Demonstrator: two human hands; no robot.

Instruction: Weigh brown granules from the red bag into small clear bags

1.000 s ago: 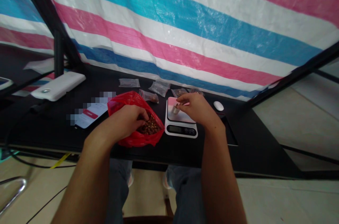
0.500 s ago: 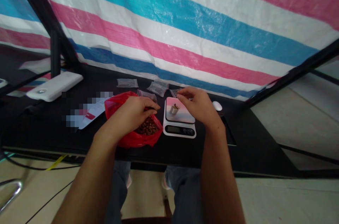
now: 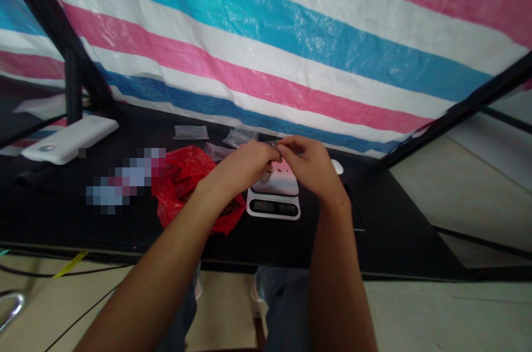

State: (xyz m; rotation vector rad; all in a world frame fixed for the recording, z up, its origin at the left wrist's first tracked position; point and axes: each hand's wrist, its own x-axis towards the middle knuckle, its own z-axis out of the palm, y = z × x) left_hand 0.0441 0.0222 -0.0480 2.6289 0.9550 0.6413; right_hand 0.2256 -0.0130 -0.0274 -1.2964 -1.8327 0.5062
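**Left hand (image 3: 236, 166) and right hand (image 3: 311, 165) pinching over digital scale (image 3: 273, 207).**
Fingertips of both hands press together on a small item (image 3: 271, 144), too small to tell what, just behind the scale's pan. Hands block most of the pan and a small cup (image 3: 266, 171) on it. Left of scale: red plastic bag (image 3: 191, 191), blurred card (image 3: 124, 177), white power bank (image 3: 68, 140). Behind scale: 2 small clear bags (image 3: 190, 132), striped tarp (image 3: 266, 47). Right of scale: white mouse (image 3: 337, 166).
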